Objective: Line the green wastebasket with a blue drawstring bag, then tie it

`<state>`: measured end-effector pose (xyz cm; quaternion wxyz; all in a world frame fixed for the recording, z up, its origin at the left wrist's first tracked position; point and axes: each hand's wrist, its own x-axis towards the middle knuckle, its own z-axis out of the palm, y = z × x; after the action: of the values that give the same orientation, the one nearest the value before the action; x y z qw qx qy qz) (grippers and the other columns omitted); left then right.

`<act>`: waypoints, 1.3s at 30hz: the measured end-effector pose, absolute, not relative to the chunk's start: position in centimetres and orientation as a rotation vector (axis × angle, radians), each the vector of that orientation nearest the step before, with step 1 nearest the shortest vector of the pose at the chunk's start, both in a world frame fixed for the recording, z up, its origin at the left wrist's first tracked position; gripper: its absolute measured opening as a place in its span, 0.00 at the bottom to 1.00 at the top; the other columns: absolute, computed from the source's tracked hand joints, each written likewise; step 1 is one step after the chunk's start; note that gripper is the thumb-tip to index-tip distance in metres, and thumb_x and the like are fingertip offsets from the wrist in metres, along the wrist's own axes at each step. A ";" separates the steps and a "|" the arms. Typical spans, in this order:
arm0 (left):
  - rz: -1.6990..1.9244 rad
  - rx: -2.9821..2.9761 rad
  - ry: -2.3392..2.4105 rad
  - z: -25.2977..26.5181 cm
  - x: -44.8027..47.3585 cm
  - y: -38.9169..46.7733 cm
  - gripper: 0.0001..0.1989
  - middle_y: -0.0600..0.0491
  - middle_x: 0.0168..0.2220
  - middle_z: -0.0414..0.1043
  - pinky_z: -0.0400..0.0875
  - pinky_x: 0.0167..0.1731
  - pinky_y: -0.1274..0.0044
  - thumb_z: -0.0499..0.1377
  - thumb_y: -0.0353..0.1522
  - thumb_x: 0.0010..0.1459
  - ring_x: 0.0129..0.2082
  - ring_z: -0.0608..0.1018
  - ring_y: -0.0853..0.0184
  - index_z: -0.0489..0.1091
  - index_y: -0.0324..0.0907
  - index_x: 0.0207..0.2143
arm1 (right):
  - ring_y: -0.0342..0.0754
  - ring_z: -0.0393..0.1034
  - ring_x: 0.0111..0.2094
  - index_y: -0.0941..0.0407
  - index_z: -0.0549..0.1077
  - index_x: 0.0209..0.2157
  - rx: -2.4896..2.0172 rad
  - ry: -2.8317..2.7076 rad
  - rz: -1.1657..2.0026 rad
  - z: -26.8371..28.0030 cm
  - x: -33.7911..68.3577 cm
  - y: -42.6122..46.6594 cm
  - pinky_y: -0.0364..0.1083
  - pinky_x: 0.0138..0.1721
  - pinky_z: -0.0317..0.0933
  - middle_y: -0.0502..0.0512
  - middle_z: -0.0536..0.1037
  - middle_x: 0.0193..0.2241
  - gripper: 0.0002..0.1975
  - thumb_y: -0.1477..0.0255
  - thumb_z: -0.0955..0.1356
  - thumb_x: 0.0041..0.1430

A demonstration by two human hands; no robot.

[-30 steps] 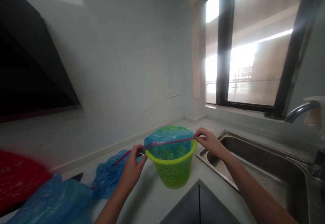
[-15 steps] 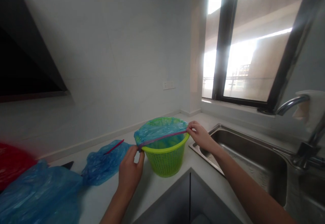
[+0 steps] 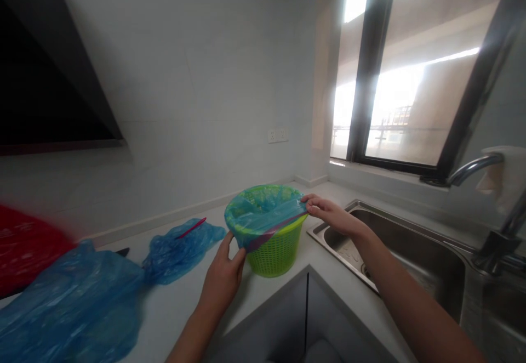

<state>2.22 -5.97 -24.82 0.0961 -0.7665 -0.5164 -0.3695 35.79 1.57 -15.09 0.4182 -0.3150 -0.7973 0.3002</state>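
Observation:
A lime-green plastic basket (image 3: pixel 274 254) with lattice sides stands on the counter. A thin blue plastic bag (image 3: pixel 263 218) lines it and is folded over the near and left rim, its pinkish-purple edge band running along the front. My left hand (image 3: pixel 225 267) pinches that edge at the basket's near left side, thumb and finger on the film. At the right of the rim, my right hand (image 3: pixel 322 209) is closed on the bag's edge. The far part of the bag lies loosely inside the basket.
Left on the counter (image 3: pixel 166 311) lie a crumpled blue bag (image 3: pixel 172 253) with a pink strip (image 3: pixel 192 228), a larger blue bag (image 3: pixel 82 308) and a red bag (image 3: pixel 28 248). A steel sink (image 3: pixel 405 253) with a faucet (image 3: pixel 479 165) is at right.
The bag's front edge has come over the near rim and now hangs outside the basket. My left hand has moved slightly right with it; my right hand stays at the rim.

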 end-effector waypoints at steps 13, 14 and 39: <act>-1.432 -2.236 -1.973 -24.4 1.3 -7.2 0.11 0.50 0.32 0.73 0.63 0.30 0.72 0.55 0.42 0.62 0.30 0.75 0.57 0.67 0.50 0.44 | 0.48 0.68 0.42 0.55 0.72 0.33 -0.991 -2.125 0.662 -14.8 39.0 1.6 0.50 0.52 0.63 0.54 0.70 0.40 0.11 0.61 0.66 0.63; -1.659 -2.202 -2.062 -24.1 1.2 -6.9 0.13 0.51 0.33 0.74 0.65 0.30 0.72 0.56 0.43 0.61 0.30 0.76 0.58 0.65 0.48 0.45 | 0.48 0.69 0.41 0.55 0.71 0.34 -1.024 -2.004 0.752 -15.0 38.8 1.9 0.49 0.48 0.66 0.54 0.71 0.39 0.11 0.61 0.66 0.63; -3.058 -1.631 -2.939 -18.3 0.8 -0.4 0.12 0.57 0.22 0.61 0.65 0.18 0.84 0.57 0.25 0.62 0.17 0.66 0.76 0.65 0.38 0.24 | 0.30 0.47 0.12 0.59 0.67 0.29 -0.446 -0.718 1.842 -15.2 35.8 3.1 0.32 0.11 0.47 0.44 0.69 0.19 0.07 0.78 0.69 0.61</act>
<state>0.80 -0.42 -18.34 -0.6453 -0.2742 -0.4941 -0.5141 35.81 3.06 -15.21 0.5289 -0.1868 -0.3005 0.7714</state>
